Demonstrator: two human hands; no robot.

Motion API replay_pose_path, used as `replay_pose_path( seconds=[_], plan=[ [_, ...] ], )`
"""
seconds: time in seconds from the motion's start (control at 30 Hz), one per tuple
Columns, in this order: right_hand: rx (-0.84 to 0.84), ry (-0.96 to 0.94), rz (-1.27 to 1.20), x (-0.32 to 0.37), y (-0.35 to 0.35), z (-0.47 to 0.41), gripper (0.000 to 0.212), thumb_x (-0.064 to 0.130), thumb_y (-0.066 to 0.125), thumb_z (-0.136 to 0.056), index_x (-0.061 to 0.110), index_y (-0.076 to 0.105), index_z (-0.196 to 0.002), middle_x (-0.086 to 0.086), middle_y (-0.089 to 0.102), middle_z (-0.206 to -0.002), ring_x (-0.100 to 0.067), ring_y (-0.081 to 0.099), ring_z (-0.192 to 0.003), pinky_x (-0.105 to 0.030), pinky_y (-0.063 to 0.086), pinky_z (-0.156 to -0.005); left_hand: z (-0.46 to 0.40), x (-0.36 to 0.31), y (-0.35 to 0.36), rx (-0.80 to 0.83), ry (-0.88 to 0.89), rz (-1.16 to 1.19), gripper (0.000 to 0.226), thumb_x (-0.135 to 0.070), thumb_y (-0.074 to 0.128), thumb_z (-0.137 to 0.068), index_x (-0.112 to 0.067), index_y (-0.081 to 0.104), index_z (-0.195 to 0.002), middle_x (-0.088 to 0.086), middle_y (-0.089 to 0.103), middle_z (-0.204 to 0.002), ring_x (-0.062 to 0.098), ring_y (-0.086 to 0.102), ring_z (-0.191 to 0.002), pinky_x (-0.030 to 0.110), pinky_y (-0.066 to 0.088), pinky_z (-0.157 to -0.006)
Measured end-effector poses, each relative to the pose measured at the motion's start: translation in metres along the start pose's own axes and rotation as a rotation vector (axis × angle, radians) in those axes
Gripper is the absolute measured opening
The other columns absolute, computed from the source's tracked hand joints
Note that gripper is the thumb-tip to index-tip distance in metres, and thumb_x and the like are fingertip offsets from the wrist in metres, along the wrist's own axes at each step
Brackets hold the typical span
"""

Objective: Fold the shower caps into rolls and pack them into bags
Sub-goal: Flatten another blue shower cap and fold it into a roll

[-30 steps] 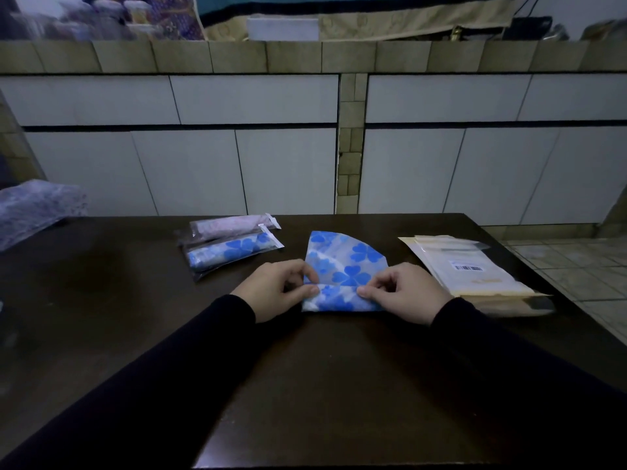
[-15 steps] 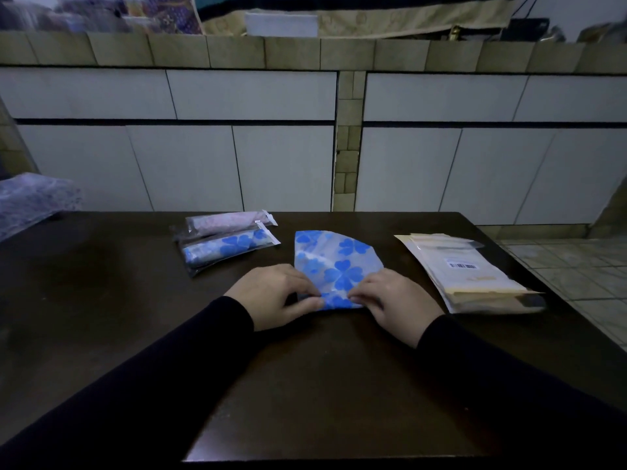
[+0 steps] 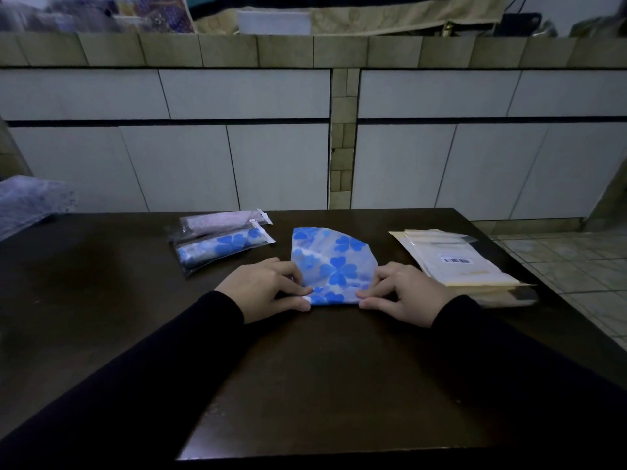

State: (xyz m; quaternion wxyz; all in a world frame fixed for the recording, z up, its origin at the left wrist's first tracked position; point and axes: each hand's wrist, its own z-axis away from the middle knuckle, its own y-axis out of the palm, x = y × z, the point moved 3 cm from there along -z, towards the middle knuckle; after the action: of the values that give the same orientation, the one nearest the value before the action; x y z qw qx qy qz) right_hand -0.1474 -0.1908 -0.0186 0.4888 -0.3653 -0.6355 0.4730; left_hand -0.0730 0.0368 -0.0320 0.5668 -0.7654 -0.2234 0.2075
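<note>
Your hands have spread back out to the cap's (image 3: 334,266) two near corners since half a second ago, when they sat closer together over its near edge; the near strip now reads as one turned-over fold, so you're at the first turns of the roll, most of the cap still flat beyond it, mid-table (image 3: 101,300). Left hand (image 3: 263,290) pinches the near left corner, fingers curled on the fold; right hand (image 3: 405,293) pinches the near right corner likewise. Two bagged rolls (image 3: 220,242) lie far left of the cap, so packing of this one isn't started; empty bags (image 3: 454,262) stack to the right. Writing: a barcode label (image 3: 456,261) on the top bag, digits too small to read; no brand legible.
</note>
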Motion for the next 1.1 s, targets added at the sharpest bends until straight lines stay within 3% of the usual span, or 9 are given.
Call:
replay_pose_path(
  seconds=[0.17, 0.27, 0.37, 0.57, 0.67, 0.77, 0.87, 0.97, 1.1],
  plan=[
    [-0.075, 0.007, 0.006, 0.001, 0.004, -0.001, 0.029, 0.047, 0.053, -0.092, 0.028, 0.069, -0.106, 0.012, 0.062, -0.093, -0.003, 0.052, -0.089, -0.019, 0.044, -0.08, 0.003, -0.003, 0.001, -0.119, 0.04, -0.029, 0.048, -0.06, 0.033, -0.089, -0.03, 0.071, -0.092, -0.015, 0.061, -0.093, 0.005, 0.054, -0.085, 0.024, 0.046, -0.062],
    [-0.05, 0.144, -0.186, -0.001, 0.005, -0.006, 0.027, 0.048, 0.055, -0.09, 0.026, 0.071, -0.093, 0.009, 0.066, -0.089, -0.007, 0.059, -0.085, -0.029, 0.051, -0.08, 0.003, 0.003, 0.001, -0.078, -0.073, 0.164, 0.049, -0.061, 0.034, -0.088, -0.028, 0.07, -0.094, -0.014, 0.059, -0.09, 0.004, 0.057, -0.081, 0.029, 0.049, -0.072],
    [-0.064, 0.201, -0.213, 0.0, 0.006, -0.012, 0.035, 0.046, 0.052, -0.093, 0.018, 0.07, -0.083, -0.004, 0.066, -0.083, -0.016, 0.06, -0.08, -0.037, 0.049, -0.078, 0.001, 0.007, 0.001, -0.041, -0.162, 0.263, 0.035, -0.049, 0.045, -0.093, -0.024, 0.069, -0.095, -0.012, 0.059, -0.084, 0.005, 0.056, -0.078, 0.034, 0.05, -0.076],
    [-0.19, 0.265, -0.16, 0.0, 0.009, -0.019, 0.029, 0.046, 0.049, -0.094, 0.024, 0.067, -0.09, 0.007, 0.065, -0.087, -0.008, 0.057, -0.078, -0.025, 0.044, -0.071, -0.005, 0.011, 0.003, -0.076, -0.329, 0.362, 0.012, -0.04, 0.053, -0.092, -0.034, 0.063, -0.092, -0.012, 0.066, -0.087, 0.004, 0.06, -0.082, 0.034, 0.051, -0.081],
    [-0.265, 0.277, -0.186, -0.001, 0.012, -0.023, 0.025, 0.044, 0.053, -0.093, 0.023, 0.067, -0.095, 0.01, 0.061, -0.091, -0.002, 0.053, -0.077, -0.02, 0.039, -0.07, -0.006, 0.008, 0.006, -0.099, -0.4, 0.315, 0.007, -0.042, 0.054, -0.091, -0.036, 0.058, -0.091, -0.014, 0.063, -0.081, 0.004, 0.06, -0.079, 0.029, 0.049, -0.074],
    [-0.33, 0.237, -0.201, 0.002, 0.015, -0.025, 0.022, 0.037, 0.056, -0.093, 0.022, 0.066, -0.104, 0.01, 0.052, -0.098, -0.001, 0.051, -0.081, -0.014, 0.037, -0.073, -0.006, -0.001, 0.006, -0.253, -0.248, 0.07, 0.023, -0.042, 0.046, -0.093, -0.029, 0.064, -0.098, -0.009, 0.06, -0.093, 0.012, 0.056, -0.088, 0.031, 0.048, -0.073],
    [-0.375, 0.191, -0.112, 0.007, 0.017, -0.026, 0.021, 0.032, 0.059, -0.093, 0.023, 0.065, -0.11, 0.01, 0.047, -0.104, -0.003, 0.05, -0.092, -0.016, 0.042, -0.081, -0.007, -0.002, 0.001, -0.287, -0.158, 0.084, 0.05, -0.049, 0.032, -0.091, -0.019, 0.071, -0.1, -0.003, 0.058, -0.098, 0.015, 0.052, -0.092, 0.032, 0.048, -0.081],
    [-0.434, 0.051, 0.0, 0.013, 0.012, -0.024, 0.019, 0.026, 0.058, -0.093, 0.02, 0.068, -0.109, 0.006, 0.054, -0.107, -0.007, 0.048, -0.099, -0.021, 0.044, -0.088, -0.008, -0.002, 0.004, -0.247, -0.084, -0.008, 0.052, -0.058, 0.04, -0.086, -0.019, 0.074, -0.094, -0.003, 0.059, -0.1, 0.016, 0.051, -0.093, 0.03, 0.046, -0.084],
    [-0.262, -0.137, 0.122, 0.021, 0.015, -0.024, 0.028, 0.022, 0.047, -0.099, 0.017, 0.063, -0.121, 0.002, 0.06, -0.117, -0.013, 0.049, -0.109, -0.025, 0.039, -0.096, -0.006, -0.002, 0.009, -0.173, -0.041, -0.06, 0.048, -0.052, 0.043, -0.087, -0.02, 0.069, -0.11, -0.002, 0.064, -0.102, 0.019, 0.057, -0.091, 0.035, 0.052, -0.077]
  ],
)
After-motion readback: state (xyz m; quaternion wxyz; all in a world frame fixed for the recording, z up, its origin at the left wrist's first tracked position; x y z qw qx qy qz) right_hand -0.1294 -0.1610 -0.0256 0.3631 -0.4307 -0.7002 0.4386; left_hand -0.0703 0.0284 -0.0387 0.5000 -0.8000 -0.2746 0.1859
